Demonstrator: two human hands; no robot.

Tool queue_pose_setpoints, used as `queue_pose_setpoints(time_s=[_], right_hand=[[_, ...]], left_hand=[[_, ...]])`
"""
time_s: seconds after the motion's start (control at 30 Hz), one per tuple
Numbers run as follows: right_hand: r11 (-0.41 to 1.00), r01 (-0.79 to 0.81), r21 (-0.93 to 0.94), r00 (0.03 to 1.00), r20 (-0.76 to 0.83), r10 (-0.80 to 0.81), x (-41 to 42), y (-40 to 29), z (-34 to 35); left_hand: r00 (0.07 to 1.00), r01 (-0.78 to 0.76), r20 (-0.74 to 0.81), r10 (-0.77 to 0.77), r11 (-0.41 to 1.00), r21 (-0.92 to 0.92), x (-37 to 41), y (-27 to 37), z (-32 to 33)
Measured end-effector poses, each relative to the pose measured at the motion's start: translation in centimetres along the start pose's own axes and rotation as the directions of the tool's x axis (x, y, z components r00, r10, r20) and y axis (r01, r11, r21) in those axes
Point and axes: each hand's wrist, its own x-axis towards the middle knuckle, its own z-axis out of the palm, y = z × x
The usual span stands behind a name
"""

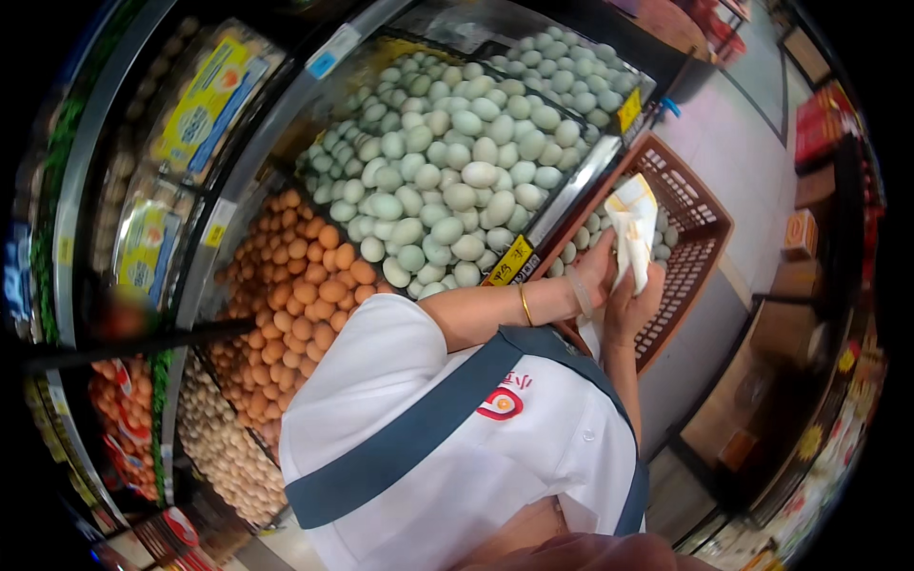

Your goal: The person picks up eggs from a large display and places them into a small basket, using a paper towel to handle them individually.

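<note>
A white cloth with yellow lines [632, 214] is bunched between my two hands, above a brown plastic crate [703, 193]. My left hand [598, 270] grips it from the left; that wrist bears a gold bangle and a pale bracelet. From below, my right hand [638, 305] pinches the cloth's lower part. Whether an egg lies inside the cloth cannot be seen. Pale green eggs [665, 235] lie in the crate, partly hidden by my hands and the cloth. Beside the crate, a large heap of pale green eggs [457, 171] fills a display bin.
Brown eggs [307, 300] and small cream eggs [228, 442] fill bins at the left. Packaged egg cartons [207, 107] stand on the upper left shelf. A metal shelf edge [578, 185] with yellow price tags runs beside the crate. Boxes on a shelf [785, 335] stand across the aisle.
</note>
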Motion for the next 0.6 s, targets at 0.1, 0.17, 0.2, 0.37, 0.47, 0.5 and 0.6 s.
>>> queue_pose_setpoints(time_s=[0.1, 0.17, 0.2, 0.37, 0.47, 0.5, 0.6], right_hand=[[0.974, 0.186, -0.127, 0.982, 0.026, -0.185, 1.4, -1.3, 0.2], [0.926, 0.351, -0.14, 0.936, 0.074, -0.343, 2.9, -3.0, 0.8], [0.928, 0.348, -0.135, 0.935, 0.121, -0.333, 3.1, -3.6, 1.1], [0.975, 0.128, 0.181, 0.987, 0.077, -0.144, 4.0, -5.0, 2.7], [0.83, -0.301, 0.47, 0.954, 0.149, 0.261, 3.3, -4.8, 1.9], [0.788, -0.372, 0.49, 0.928, 0.169, 0.334, 3.0, -4.1, 1.0], [0.823, -0.389, 0.413, 0.917, 0.092, 0.387, 2.6, -4.4, -0.6]], left_hand=[[0.988, -0.09, 0.127, 0.083, 0.994, 0.054, -0.3, 1.0, 0.3], [0.972, -0.178, 0.166, 0.165, 0.982, 0.067, 0.2, 1.6, -0.7], [0.967, -0.21, 0.156, 0.2, 0.976, 0.05, 0.4, 1.6, -1.0], [0.989, -0.133, 0.057, 0.137, 0.989, -0.065, -2.2, 5.8, 1.5], [0.999, -0.026, 0.031, 0.03, 0.992, -0.124, -0.5, 10.7, -3.5], [0.964, -0.235, -0.095, 0.248, 0.963, 0.129, -0.3, 13.1, -2.8], [0.331, -0.432, -0.024, 0.943, 0.174, 0.885, 1.7, 22.8, -4.6]])
